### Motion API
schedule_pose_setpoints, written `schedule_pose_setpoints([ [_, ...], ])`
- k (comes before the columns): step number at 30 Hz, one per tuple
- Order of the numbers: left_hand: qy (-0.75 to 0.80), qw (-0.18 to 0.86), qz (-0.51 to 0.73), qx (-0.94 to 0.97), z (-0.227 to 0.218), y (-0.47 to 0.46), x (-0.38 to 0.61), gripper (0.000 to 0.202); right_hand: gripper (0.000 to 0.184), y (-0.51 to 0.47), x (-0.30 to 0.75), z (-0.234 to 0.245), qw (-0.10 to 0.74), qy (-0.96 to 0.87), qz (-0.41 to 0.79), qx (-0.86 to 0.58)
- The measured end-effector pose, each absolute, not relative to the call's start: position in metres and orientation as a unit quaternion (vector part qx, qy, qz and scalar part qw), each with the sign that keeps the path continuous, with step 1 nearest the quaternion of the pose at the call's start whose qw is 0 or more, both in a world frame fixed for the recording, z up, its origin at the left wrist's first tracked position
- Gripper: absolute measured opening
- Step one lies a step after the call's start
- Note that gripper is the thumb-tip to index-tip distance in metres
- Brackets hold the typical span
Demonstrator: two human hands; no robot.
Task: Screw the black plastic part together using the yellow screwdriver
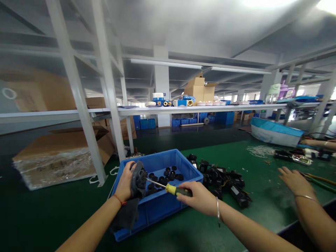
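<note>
My left hand is closed round a dark grey cloth, whose lower end hangs over the near left wall of a blue bin. Something dark sits bunched in the cloth, but I cannot make out its shape. In my right hand is a screwdriver with a yellow and dark handle. Its metal shaft points left, and the tip meets the dark bundle at my left hand. Several round black parts lie inside the bin below the shaft.
Right of the bin lies a heap of black motor-like parts with wires. Another person's hand rests on the green table at the right, near coloured wires. A white and blue container stands behind. White shelf posts rise at the left beside a cardboard box.
</note>
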State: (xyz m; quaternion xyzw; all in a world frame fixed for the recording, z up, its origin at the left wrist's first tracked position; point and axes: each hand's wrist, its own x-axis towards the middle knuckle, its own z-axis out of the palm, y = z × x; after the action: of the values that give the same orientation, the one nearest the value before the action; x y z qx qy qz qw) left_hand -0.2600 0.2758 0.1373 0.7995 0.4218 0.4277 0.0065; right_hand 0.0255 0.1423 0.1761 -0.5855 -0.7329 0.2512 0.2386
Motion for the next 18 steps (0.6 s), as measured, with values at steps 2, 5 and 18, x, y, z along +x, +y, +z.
schedule_pose_setpoints([
  [2, 0.422, 0.005, 0.435, 0.795, 0.135, 0.279, -0.262, 0.042, 0.024, 0.140, 0.030, 0.169, 0.268, -0.739, 0.115, -0.607],
  [5, 0.418, 0.006, 0.416, 0.807, 0.133, 0.282, -0.264, 0.045, 0.025, 0.141, 0.033, 0.163, 0.316, -0.723, 0.075, -0.610],
  [18, 0.406, 0.001, 0.368, 0.836, 0.142, 0.274, -0.260, 0.048, 0.030, 0.136, 0.021, 0.152, 0.252, -0.783, 0.093, -0.561],
])
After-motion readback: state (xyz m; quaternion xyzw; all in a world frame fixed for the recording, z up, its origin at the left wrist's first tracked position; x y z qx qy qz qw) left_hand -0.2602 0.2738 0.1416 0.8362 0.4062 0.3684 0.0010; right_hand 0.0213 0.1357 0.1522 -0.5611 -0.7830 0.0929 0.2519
